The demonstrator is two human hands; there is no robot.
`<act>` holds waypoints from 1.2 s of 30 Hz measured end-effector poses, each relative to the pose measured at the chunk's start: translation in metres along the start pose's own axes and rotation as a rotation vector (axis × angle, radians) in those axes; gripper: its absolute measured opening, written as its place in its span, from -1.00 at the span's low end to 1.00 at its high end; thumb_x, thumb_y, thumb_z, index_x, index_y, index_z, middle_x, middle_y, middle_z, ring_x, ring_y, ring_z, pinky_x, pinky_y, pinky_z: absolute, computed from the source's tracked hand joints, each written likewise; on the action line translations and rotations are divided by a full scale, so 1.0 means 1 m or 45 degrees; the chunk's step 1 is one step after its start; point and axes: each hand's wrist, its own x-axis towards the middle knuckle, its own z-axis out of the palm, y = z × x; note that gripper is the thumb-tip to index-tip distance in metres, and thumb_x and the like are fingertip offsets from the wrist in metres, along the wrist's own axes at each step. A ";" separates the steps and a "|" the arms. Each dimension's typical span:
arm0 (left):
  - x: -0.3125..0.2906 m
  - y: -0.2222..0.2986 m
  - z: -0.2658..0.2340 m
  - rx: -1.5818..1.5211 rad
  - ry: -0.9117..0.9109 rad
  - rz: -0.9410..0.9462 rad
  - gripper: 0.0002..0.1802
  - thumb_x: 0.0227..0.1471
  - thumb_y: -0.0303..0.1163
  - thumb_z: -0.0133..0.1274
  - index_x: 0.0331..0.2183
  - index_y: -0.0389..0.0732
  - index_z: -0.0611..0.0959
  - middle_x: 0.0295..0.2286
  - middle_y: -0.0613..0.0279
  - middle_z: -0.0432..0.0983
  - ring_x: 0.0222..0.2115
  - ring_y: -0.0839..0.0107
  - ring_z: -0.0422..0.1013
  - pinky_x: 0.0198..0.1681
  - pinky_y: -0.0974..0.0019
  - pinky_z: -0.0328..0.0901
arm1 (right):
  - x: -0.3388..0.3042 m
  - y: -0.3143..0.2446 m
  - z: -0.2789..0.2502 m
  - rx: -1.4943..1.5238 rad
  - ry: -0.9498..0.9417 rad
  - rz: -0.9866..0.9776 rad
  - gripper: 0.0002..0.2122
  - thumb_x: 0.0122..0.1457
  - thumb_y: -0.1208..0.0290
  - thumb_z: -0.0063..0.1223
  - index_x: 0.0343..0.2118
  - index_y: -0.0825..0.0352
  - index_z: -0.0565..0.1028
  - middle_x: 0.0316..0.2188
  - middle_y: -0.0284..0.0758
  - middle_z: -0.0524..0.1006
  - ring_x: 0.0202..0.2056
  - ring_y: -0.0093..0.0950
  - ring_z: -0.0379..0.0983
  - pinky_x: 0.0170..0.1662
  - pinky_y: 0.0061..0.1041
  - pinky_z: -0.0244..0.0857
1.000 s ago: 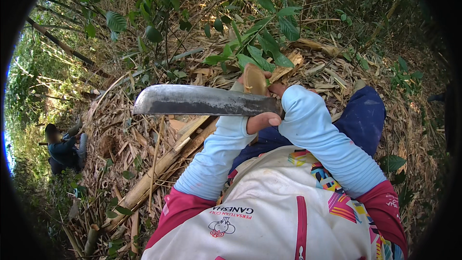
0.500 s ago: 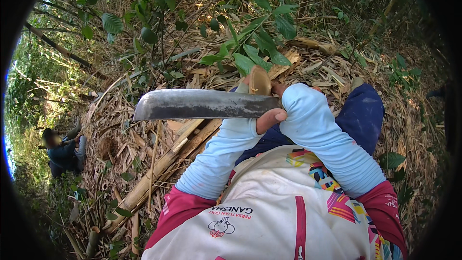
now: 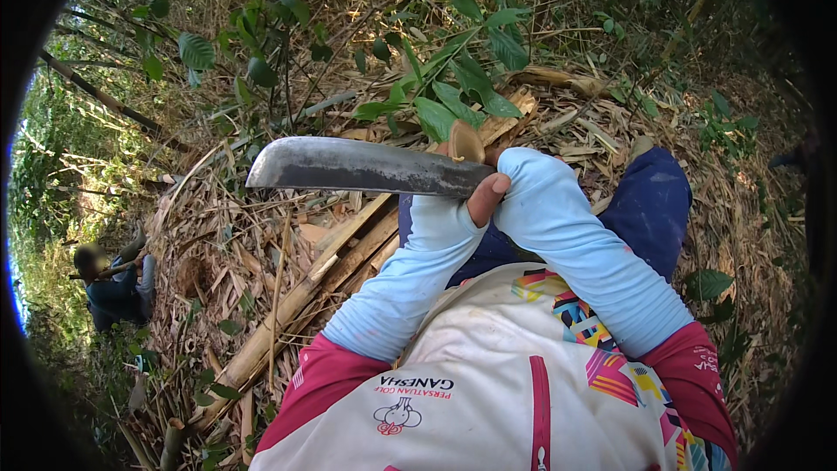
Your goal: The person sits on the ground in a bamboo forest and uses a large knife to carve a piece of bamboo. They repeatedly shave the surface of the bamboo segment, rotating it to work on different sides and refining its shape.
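Note:
A long knife with a broad, dark, curved blade is held level in front of me, its tip pointing left. Its tan wooden handle end sticks up between my hands. My left hand, in a light blue sleeve, is closed at the base of the blade with its thumb showing. My right hand, mostly covered by its sleeve, wraps the handle right beside it. My knee in dark blue trousers lies beyond them.
Split bamboo poles lie on dry leaves and husks below the blade. A green leafy shrub grows just behind the knife. Another person crouches down the slope at the far left. Thin stems and branches cross the background.
The knife and both hands have risen slightly. Nothing else has visibly moved.

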 end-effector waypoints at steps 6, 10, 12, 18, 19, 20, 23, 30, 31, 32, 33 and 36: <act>0.003 -0.009 0.005 -0.043 0.139 -0.110 -0.52 -0.08 -0.15 0.33 -0.28 -0.32 0.54 -0.46 0.30 0.53 -0.43 0.52 0.43 -0.35 0.43 0.31 | 0.009 -0.010 -0.007 0.045 -0.086 0.086 -0.85 -0.09 0.39 0.12 -0.43 0.29 0.51 -0.46 -0.09 0.55 -0.37 -0.07 0.50 -0.32 -0.26 0.37; 0.006 -0.014 0.007 -0.151 0.159 -0.178 -0.49 -0.05 -0.03 0.29 -0.32 -0.28 0.52 -0.47 0.38 0.48 -0.45 0.59 0.36 -0.36 0.48 0.26 | 0.017 0.000 0.008 0.102 -0.051 0.050 -0.86 -0.08 0.37 0.12 -0.44 0.29 0.52 -0.48 -0.10 0.55 -0.37 -0.07 0.51 -0.33 -0.27 0.38; 0.010 -0.014 0.010 -0.162 0.197 -0.136 -0.50 -0.04 -0.02 0.28 -0.33 -0.27 0.52 -0.48 0.39 0.47 -0.46 0.59 0.35 -0.37 0.48 0.25 | 0.026 0.003 0.015 0.019 -0.132 0.102 -0.85 -0.08 0.35 0.12 -0.44 0.28 0.54 -0.49 -0.11 0.56 -0.37 -0.08 0.51 -0.33 -0.27 0.38; 0.017 -0.025 0.011 -0.189 0.259 -0.084 -0.47 -0.03 0.02 0.27 -0.32 -0.28 0.54 -0.46 0.38 0.48 -0.46 0.60 0.35 -0.35 0.49 0.25 | 0.031 -0.010 0.012 -0.115 -0.211 0.135 -0.83 -0.07 0.30 0.13 -0.44 0.26 0.57 -0.50 -0.12 0.56 -0.38 -0.09 0.51 -0.33 -0.28 0.38; 0.018 -0.027 0.012 -0.216 0.274 -0.055 -0.46 -0.03 0.03 0.26 -0.32 -0.29 0.54 -0.46 0.38 0.48 -0.45 0.60 0.35 -0.34 0.49 0.25 | 0.032 -0.009 0.016 -0.112 -0.201 0.141 -0.83 -0.06 0.30 0.13 -0.43 0.26 0.57 -0.49 -0.12 0.56 -0.38 -0.09 0.51 -0.33 -0.28 0.38; 0.019 -0.029 0.011 -0.216 0.263 -0.081 -0.44 -0.05 0.04 0.28 -0.31 -0.29 0.54 -0.45 0.37 0.49 -0.44 0.59 0.36 -0.33 0.49 0.25 | 0.034 -0.007 0.018 -0.106 -0.190 0.140 -0.83 -0.06 0.30 0.13 -0.42 0.26 0.57 -0.49 -0.12 0.57 -0.38 -0.09 0.51 -0.33 -0.28 0.38; 0.019 -0.031 0.007 -0.246 0.222 -0.130 -0.40 -0.11 0.00 0.34 -0.27 -0.33 0.53 -0.43 0.36 0.49 -0.41 0.58 0.37 -0.27 0.49 0.26 | 0.034 -0.004 0.018 0.014 -0.174 0.179 -0.82 -0.05 0.31 0.14 -0.39 0.26 0.56 -0.48 -0.12 0.57 -0.36 -0.10 0.52 -0.31 -0.29 0.38; 0.022 -0.024 -0.011 -0.222 0.014 -0.078 0.03 -0.50 0.10 0.52 -0.10 -0.36 0.41 -0.36 0.30 0.48 -0.37 0.50 0.44 -0.27 0.43 0.36 | 0.001 0.010 0.007 0.120 0.062 0.003 -0.72 -0.09 0.43 0.21 -0.26 0.27 0.50 -0.41 -0.12 0.54 -0.33 -0.11 0.52 -0.29 -0.27 0.39; 0.023 -0.030 -0.019 -0.173 -0.066 -0.054 0.09 -0.55 0.13 0.52 -0.08 -0.35 0.39 -0.36 0.31 0.47 -0.38 0.49 0.43 -0.28 0.43 0.35 | -0.007 0.015 0.009 0.110 0.087 -0.043 -0.71 -0.11 0.44 0.23 -0.25 0.27 0.50 -0.41 -0.13 0.54 -0.33 -0.12 0.52 -0.29 -0.27 0.39; 0.024 -0.030 -0.022 -0.126 -0.150 -0.035 0.15 -0.61 0.16 0.53 -0.06 -0.34 0.37 -0.37 0.32 0.46 -0.38 0.49 0.43 -0.29 0.43 0.35 | -0.012 0.019 0.010 0.102 0.112 -0.082 -0.70 -0.12 0.45 0.24 -0.25 0.27 0.50 -0.41 -0.14 0.53 -0.33 -0.13 0.52 -0.28 -0.27 0.39; 0.020 -0.022 -0.018 -0.119 -0.126 -0.157 0.33 -0.77 0.34 0.47 -0.01 -0.31 0.34 -0.37 0.27 0.42 -0.36 0.48 0.40 -0.30 0.45 0.34 | -0.015 0.021 0.011 0.109 0.011 -0.026 -0.66 -0.16 0.46 0.28 -0.24 0.28 0.50 -0.41 -0.16 0.53 -0.32 -0.15 0.52 -0.27 -0.28 0.39; 0.020 -0.026 -0.021 -0.114 -0.171 -0.204 0.35 -0.77 0.38 0.44 -0.01 -0.32 0.34 -0.36 0.28 0.42 -0.35 0.50 0.39 -0.31 0.45 0.34 | -0.019 0.022 0.010 0.161 0.073 -0.074 -0.64 -0.16 0.44 0.29 -0.21 0.26 0.50 -0.40 -0.16 0.53 -0.30 -0.15 0.52 -0.26 -0.29 0.40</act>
